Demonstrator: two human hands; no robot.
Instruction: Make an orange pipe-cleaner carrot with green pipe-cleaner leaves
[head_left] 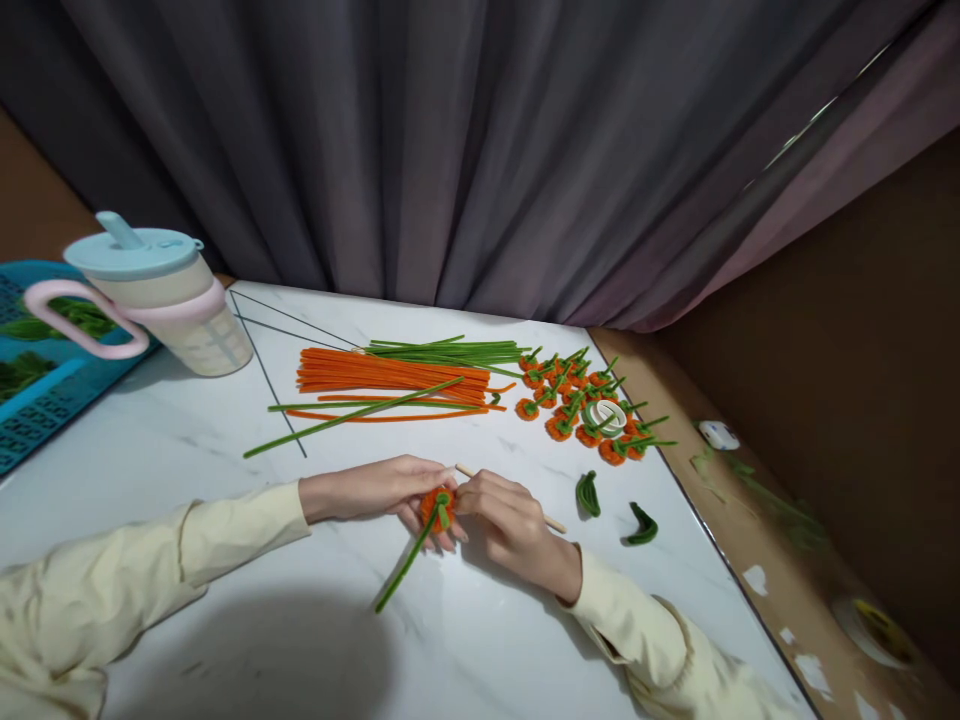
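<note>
My left hand [386, 487] is closed around a small orange pipe-cleaner pumpkin [430, 512] with a green top. From it a long green pipe-cleaner stem [405, 575] slants down toward me. My right hand [506, 520] grips a thin wooden stick [556, 525], whose ends show on both sides of the fingers. Its fingertips touch the pumpkin's right side. To the right of this hand lie two dark green curled pipe-cleaner pieces [589, 494]. Finished-looking orange pumpkins [559, 428] with green stems sit in a group farther back.
Orange pipe cleaners [390, 372] lie bundled behind my hands, with green pipe cleaners [450, 351] beyond and a few loose strands in front. Pale tape rolls [606, 417] rest among the pumpkins. A lidded tumbler [199, 325] and blue basket [75, 385] stand left. A curtain [420, 150] hangs behind.
</note>
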